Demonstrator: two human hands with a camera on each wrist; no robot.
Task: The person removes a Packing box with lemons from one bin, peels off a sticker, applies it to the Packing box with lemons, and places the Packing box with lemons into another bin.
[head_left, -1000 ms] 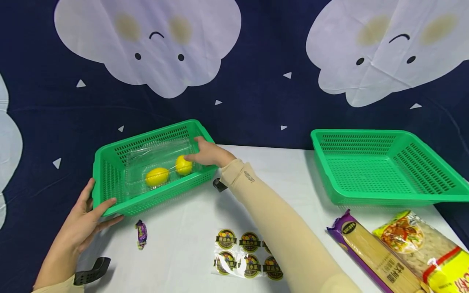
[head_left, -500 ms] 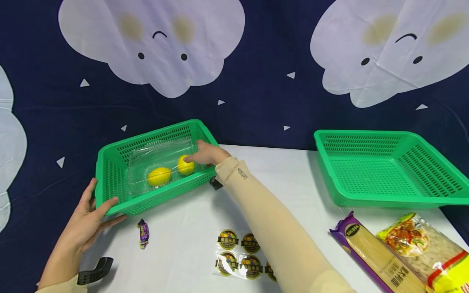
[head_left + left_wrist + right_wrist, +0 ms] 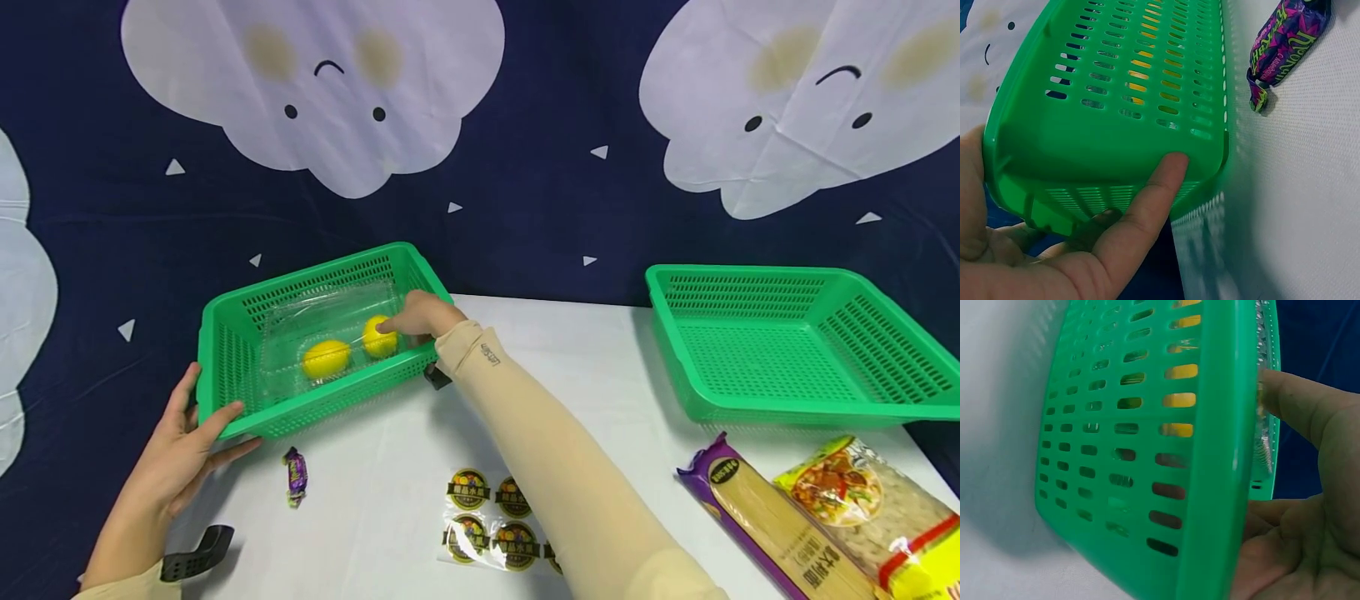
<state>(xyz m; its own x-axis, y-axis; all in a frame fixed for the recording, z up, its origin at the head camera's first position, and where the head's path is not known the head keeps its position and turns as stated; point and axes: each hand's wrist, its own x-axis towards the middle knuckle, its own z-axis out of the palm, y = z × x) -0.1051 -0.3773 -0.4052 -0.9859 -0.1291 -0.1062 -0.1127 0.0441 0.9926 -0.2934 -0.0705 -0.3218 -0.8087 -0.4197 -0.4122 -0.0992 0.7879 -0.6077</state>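
A green plastic basket [image 3: 300, 417] stands tilted to the view at the left. Inside it lies a clear plastic box [image 3: 281, 321] with two lemons, one lemon [image 3: 326, 359] in the middle and the other lemon [image 3: 377, 337] farther right. My left hand [image 3: 174, 454] grips the basket's left corner, its thumb [image 3: 1147, 219] along the outer wall. My right hand [image 3: 422, 317] reaches over the basket's right end and holds the right end of the box, thumb by the right lemon. Its other fingers are partly hidden behind the basket wall.
A purple-wrapped candy [image 3: 296, 477] lies before the basket. A sheet of round stickers [image 3: 480, 521] is partly covered by the right sleeve. At the right are another green basket [image 3: 765, 358], a noodle pack [image 3: 780, 521] and a bag with a food picture [image 3: 877, 508].
My right hand has lowered slightly, and its fingers have drawn in at the box's right end. My left hand keeps its hold on the basket. The whole view has shifted a little.
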